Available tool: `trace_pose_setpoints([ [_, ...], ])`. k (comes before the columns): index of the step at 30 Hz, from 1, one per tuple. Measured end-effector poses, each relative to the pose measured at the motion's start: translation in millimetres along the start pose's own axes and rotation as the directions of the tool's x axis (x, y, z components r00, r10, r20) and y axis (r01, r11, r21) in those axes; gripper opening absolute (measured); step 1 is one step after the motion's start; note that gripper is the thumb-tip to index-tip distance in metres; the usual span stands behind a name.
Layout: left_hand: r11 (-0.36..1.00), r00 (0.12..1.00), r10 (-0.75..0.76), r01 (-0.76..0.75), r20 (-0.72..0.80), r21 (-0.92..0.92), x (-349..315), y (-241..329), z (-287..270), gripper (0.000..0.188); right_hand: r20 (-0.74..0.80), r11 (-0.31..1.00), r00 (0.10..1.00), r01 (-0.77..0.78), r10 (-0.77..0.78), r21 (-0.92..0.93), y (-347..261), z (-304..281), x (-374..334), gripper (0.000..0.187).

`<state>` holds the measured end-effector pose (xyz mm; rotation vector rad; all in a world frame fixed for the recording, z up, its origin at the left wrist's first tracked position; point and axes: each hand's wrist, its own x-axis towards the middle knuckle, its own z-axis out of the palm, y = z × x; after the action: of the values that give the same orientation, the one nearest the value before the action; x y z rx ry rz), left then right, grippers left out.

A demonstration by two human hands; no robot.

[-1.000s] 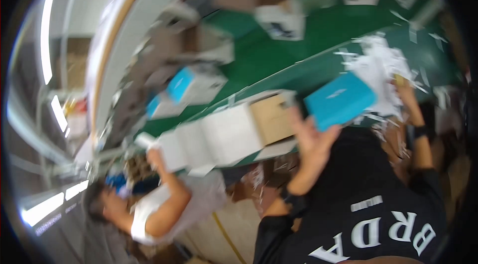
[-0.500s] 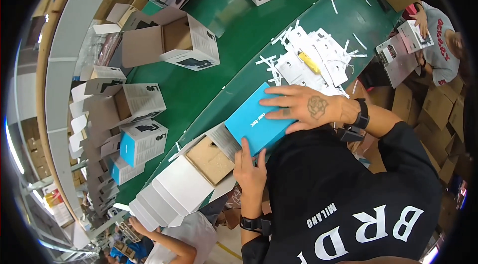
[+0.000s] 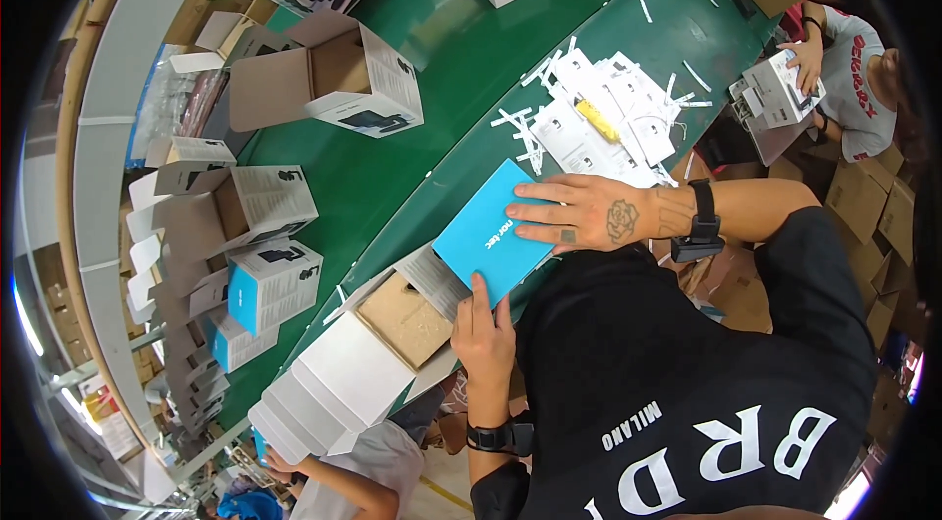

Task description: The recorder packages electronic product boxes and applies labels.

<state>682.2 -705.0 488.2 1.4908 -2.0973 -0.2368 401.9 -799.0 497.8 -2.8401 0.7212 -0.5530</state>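
Note:
A bright blue carton (image 3: pixel 478 243) with white lettering lies at a slant at the near edge of the green bench. My right hand (image 3: pixel 589 214) holds its right part, fingers spread over the top face and the thumb at the near side. At the carton's lower left corner is my left hand (image 3: pixel 483 334), with the index finger along the top and the thumb by the near side. Just left of it, an open white box (image 3: pixel 355 368) with its flaps folded out shows a brown cardboard insert (image 3: pixel 407 319).
White leaflets (image 3: pixel 613 118), paper strips and a yellow item (image 3: pixel 597 121) lie beyond the carton. Open product boxes (image 3: pixel 373 78) line the bench's left side. One co-worker (image 3: pixel 856 78) handles a white box (image 3: pixel 780 93) at right; another (image 3: pixel 358 476) is at lower left.
My right hand has slid slightly toward me and to the right over the blue carton. My left hand keeps its corner. The right co-worker's white box has turned and moved left.

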Motion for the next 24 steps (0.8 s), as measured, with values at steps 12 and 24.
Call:
trace_pose_setpoints([
  [12,0.983,0.972,0.022,-0.064,0.235,0.171,5.8,5.8,-24.1,0.056,0.035,0.993,0.992,0.122,-0.121,-0.010,19.3,11.6,3.8,0.075],
  [24,0.936,0.903,0.095,-0.224,0.418,0.270,38.8,16.8,16.6,0.087,0.094,0.992,0.992,-0.095,0.087,0.082,-18.5,18.0,13.4,0.078],
])
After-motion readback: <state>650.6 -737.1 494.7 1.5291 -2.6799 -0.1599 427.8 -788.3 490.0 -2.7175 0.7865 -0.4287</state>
